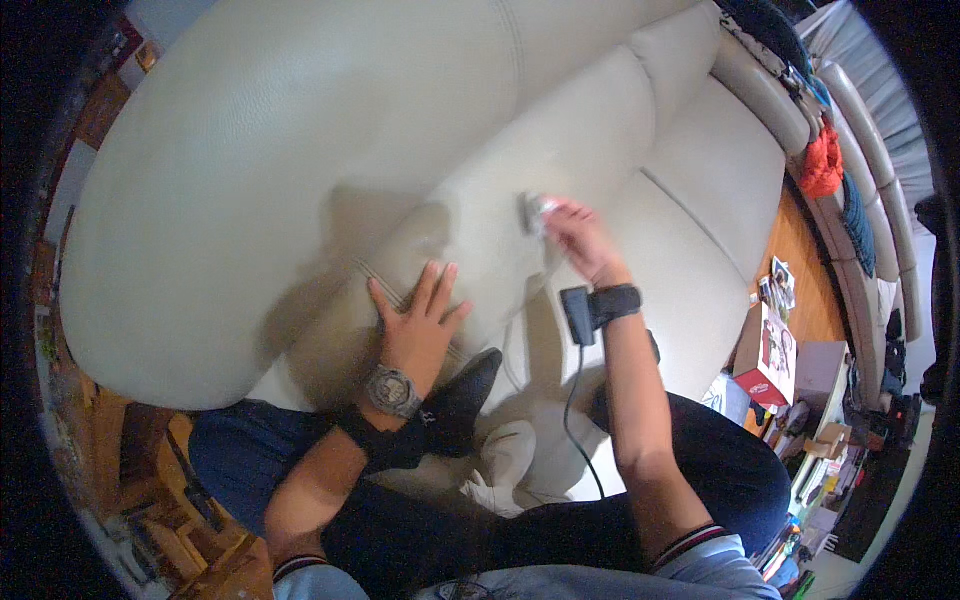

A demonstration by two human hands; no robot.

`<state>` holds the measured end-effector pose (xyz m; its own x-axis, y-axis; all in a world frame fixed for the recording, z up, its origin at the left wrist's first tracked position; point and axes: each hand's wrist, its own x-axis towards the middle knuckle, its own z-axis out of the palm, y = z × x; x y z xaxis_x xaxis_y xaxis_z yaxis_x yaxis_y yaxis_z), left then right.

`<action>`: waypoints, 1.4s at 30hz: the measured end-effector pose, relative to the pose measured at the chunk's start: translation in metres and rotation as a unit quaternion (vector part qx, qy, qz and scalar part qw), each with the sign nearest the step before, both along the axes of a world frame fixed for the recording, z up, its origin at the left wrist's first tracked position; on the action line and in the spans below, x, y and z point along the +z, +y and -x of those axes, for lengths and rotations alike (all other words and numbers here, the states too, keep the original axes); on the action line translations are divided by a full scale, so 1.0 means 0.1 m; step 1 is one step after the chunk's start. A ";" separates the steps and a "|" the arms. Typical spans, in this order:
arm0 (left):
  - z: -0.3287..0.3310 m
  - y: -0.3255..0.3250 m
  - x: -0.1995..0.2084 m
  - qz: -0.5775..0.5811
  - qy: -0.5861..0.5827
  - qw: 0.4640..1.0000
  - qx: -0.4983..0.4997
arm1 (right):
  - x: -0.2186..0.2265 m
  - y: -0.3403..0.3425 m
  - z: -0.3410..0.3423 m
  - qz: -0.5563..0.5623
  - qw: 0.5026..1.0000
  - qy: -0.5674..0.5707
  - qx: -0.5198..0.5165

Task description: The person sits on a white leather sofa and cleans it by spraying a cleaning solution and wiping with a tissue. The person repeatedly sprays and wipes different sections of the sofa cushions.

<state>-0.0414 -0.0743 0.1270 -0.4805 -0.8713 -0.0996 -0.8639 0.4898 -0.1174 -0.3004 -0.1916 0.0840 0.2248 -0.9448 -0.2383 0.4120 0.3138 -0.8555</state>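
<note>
My left hand [416, 328] lies flat with its fingers spread on the cream leather sofa [240, 130], close to a stitched seam. Farther right, my right hand [582, 238] is closed on a small grey-and-white object [535, 214] and holds it against the sofa's backrest. That object is blurred by motion, so its exact kind cannot be made out. A wristwatch [392, 390] and a black band sit on my left wrist. Around my right wrist is a black strap with a small dark box [577, 316], from which a cable hangs.
A crumpled cream cloth-like item [507, 452] lies between my legs, near a black-covered foot [478, 385]. To the right are a red and white box [767, 355] and cluttered shelves. Red cloth [822, 163] hangs over another sofa section. Wooden furniture stands at far left.
</note>
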 end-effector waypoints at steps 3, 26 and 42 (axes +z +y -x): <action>0.00 -0.01 0.01 -0.011 0.027 1.000 0.001 | 0.01 -0.40 0.24 0.017 0.979 -0.004 -0.204; -0.03 -0.02 -0.03 0.007 0.024 0.999 -0.034 | 0.15 0.36 -1.14 0.356 0.837 0.400 -0.111; 0.04 0.10 -0.07 -0.071 -0.038 0.996 -0.037 | 0.33 -0.63 0.09 0.101 0.874 0.266 -0.393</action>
<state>-0.0456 -0.0646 0.1198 -0.5298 -0.8078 -0.2586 -0.8156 0.5688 -0.1057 -0.3090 -0.2547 0.1174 -0.6055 -0.7920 0.0779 -0.0414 -0.0664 -0.9969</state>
